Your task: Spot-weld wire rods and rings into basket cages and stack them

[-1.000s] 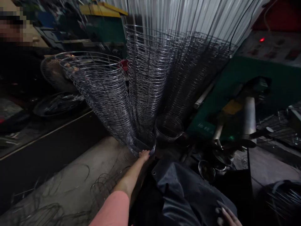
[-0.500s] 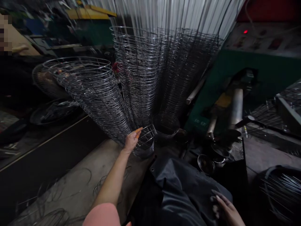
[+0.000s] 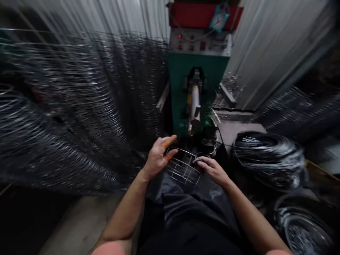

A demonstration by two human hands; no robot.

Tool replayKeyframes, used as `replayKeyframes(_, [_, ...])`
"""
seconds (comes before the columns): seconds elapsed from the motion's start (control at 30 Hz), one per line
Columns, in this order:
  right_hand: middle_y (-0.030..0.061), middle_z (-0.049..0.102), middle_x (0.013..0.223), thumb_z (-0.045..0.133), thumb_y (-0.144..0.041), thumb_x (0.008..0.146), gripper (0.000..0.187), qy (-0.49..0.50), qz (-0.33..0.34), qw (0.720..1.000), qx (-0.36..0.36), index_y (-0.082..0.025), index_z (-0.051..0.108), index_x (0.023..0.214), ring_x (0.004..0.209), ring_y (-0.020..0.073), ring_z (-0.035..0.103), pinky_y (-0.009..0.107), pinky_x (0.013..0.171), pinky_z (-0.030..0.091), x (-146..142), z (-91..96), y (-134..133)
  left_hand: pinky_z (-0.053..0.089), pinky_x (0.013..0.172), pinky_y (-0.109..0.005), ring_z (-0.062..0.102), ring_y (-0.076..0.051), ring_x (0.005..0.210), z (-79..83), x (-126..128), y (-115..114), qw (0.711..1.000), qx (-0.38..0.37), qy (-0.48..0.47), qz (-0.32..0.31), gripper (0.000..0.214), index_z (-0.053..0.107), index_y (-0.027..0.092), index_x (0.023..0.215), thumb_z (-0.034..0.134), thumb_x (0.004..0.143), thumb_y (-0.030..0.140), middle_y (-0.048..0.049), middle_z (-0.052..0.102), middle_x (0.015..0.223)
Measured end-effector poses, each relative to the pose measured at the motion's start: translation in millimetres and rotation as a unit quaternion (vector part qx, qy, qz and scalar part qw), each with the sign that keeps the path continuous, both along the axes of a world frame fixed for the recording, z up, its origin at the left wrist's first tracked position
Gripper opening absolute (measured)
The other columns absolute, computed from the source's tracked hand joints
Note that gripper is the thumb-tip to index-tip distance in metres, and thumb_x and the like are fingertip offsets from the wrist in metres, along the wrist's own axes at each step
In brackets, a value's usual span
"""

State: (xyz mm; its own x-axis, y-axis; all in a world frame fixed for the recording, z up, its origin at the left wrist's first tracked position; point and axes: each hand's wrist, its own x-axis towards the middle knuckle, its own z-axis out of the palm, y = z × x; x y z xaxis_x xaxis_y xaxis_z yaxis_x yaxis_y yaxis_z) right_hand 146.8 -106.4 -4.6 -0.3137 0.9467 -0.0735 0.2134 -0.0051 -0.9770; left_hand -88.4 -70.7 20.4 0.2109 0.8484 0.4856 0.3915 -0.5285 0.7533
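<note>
A small wire basket (image 3: 183,173) of thin metal rods hangs in front of me, above the black apron (image 3: 186,209) on my lap. My left hand (image 3: 158,156), orange coverings on its fingertips, grips the basket's curved rim from the left, thumb and fingers around the wire. From the right, my right hand (image 3: 211,169) pinches the other end of that rim; its fingertips look dark. Just beyond the basket stands a green machine (image 3: 198,58) with a metal cylinder (image 3: 196,101) jutting toward me.
Tall stacks of wire rings (image 3: 106,95) lean along the left, blurred by motion. At the right lies a big coil of wire (image 3: 268,159), with a round container (image 3: 305,226) holding shiny metal pieces below it. A teal dial scale (image 3: 220,19) hangs on the machine's red top.
My view has swung right to face the machine. The left hand has carried the wire basket away from the leaning stacks, and my right hand has risen from the apron to grasp its rim.
</note>
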Motion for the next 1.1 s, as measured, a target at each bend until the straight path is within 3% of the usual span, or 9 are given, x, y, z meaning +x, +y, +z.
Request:
replayKeyframes(0.1, [-0.0028, 0.054, 0.061, 0.055, -0.046, 0.079, 0.034, 0.078, -0.142, 0.987, -0.012, -0.016, 0.065, 0.091, 0.052, 0.0087, 0.046, 0.020, 0.050, 0.038, 5, -21.1, -8, 0.042, 0.091, -0.035, 0.057, -0.019, 0.099, -21.1, 14, -16, 0.988, -0.044, -0.084, 0.119, 0.037, 0.057, 0.021, 0.113, 0.055, 0.080, 0.038, -0.0067, 0.062, 0.106])
replayKeyframes(0.17, [-0.0033, 0.053, 0.059, 0.055, -0.046, 0.078, 0.034, 0.123, -0.200, 0.972, -0.010, -0.016, 0.065, 0.090, 0.051, 0.0086, 0.046, 0.020, 0.051, 0.038, 5, -30.5, -12, 0.044, 0.089, -0.035, 0.059, -0.019, 0.096, -36.9, 25, -28, 0.972, -0.127, -0.139, 0.141, 0.035, 0.058, 0.019, 0.108, 0.053, 0.081, 0.041, -0.0072, 0.063, 0.102])
replayKeyframes(0.33, [-0.0031, 0.054, 0.057, 0.056, -0.047, 0.077, 0.033, 0.200, -0.236, 0.951, 0.009, -0.018, 0.065, 0.088, 0.052, 0.0096, 0.048, 0.022, 0.053, 0.040, -11, -30.3, -27, 0.044, 0.090, -0.032, 0.056, -0.020, 0.105, -50.4, 64, -46, 0.930, -0.288, -0.225, 0.039, 0.050, 0.046, 0.020, 0.123, 0.053, 0.080, 0.044, -0.0094, 0.062, 0.108])
replayKeyframes(0.47, [-0.0028, 0.055, 0.058, 0.057, -0.048, 0.077, 0.031, 0.244, -0.245, 0.938, 0.021, -0.020, 0.066, 0.087, 0.052, 0.0100, 0.049, 0.023, 0.054, 0.042, -19, -29.5, -43, 0.041, 0.093, -0.035, 0.056, -0.020, 0.104, -44.4, 90, -56, 0.939, -0.257, -0.226, 0.008, 0.074, 0.029, 0.024, 0.135, 0.065, 0.072, 0.038, -0.0079, 0.060, 0.109])
replayKeyframes(0.53, [-0.0029, 0.055, 0.058, 0.057, -0.047, 0.078, 0.030, 0.276, -0.270, 0.922, 0.010, -0.020, 0.065, 0.088, 0.051, 0.0099, 0.049, 0.022, 0.052, 0.041, -11, -32.4, -47, 0.036, 0.098, -0.034, 0.051, -0.019, 0.111, -49.1, 94, -57, 0.935, -0.216, -0.281, 0.017, 0.067, 0.034, 0.024, 0.133, 0.064, 0.074, 0.037, -0.0070, 0.057, 0.113])
replayKeyframes(0.63, [-0.0035, 0.055, 0.056, 0.059, -0.044, 0.077, 0.027, 0.320, -0.343, 0.883, 0.003, -0.020, 0.065, 0.088, 0.050, 0.0089, 0.048, 0.021, 0.050, 0.040, 13, -38.2, -50, 0.038, 0.094, -0.030, 0.052, -0.016, 0.108, -68.5, 86, -54, 0.896, -0.177, -0.397, 0.086, 0.047, 0.049, 0.022, 0.120, 0.059, 0.077, 0.037, -0.0048, 0.059, 0.107])
replayKeyframes(0.77, [-0.0038, 0.054, 0.055, 0.064, -0.040, 0.073, 0.024, 0.360, -0.371, 0.856, 0.011, -0.020, 0.066, 0.085, 0.048, 0.0079, 0.047, 0.019, 0.047, 0.039, 42, -48.9, -49, 0.048, 0.066, -0.029, 0.060, -0.015, 0.071, -92.3, 67, -47, 0.824, -0.327, -0.447, 0.119, 0.040, 0.059, 0.012, 0.098, 0.061, 0.072, 0.043, -0.0049, 0.063, 0.076])
replayKeyframes(0.97, [-0.0030, 0.054, 0.052, 0.065, -0.037, 0.073, 0.021, 0.372, -0.334, 0.866, 0.021, -0.020, 0.067, 0.085, 0.049, 0.0086, 0.048, 0.020, 0.048, 0.041, 49, -68.0, -49, 0.049, 0.064, -0.029, 0.062, -0.017, 0.071, -81.8, 68, -38, 0.774, -0.406, -0.483, 0.060, 0.040, 0.057, 0.008, 0.100, 0.056, 0.077, 0.041, -0.0105, 0.065, 0.080])
replayKeyframes(1.1, [-0.0033, 0.053, 0.049, 0.064, -0.039, 0.074, 0.021, 0.362, -0.331, 0.871, 0.024, -0.020, 0.066, 0.084, 0.047, 0.0092, 0.049, 0.021, 0.048, 0.041, 48, -74.4, -53, 0.049, 0.067, -0.029, 0.062, -0.017, 0.076, -75.0, 78, -40, 0.801, -0.371, -0.467, 0.054, 0.037, 0.058, 0.010, 0.101, 0.057, 0.078, 0.038, -0.0106, 0.066, 0.084])
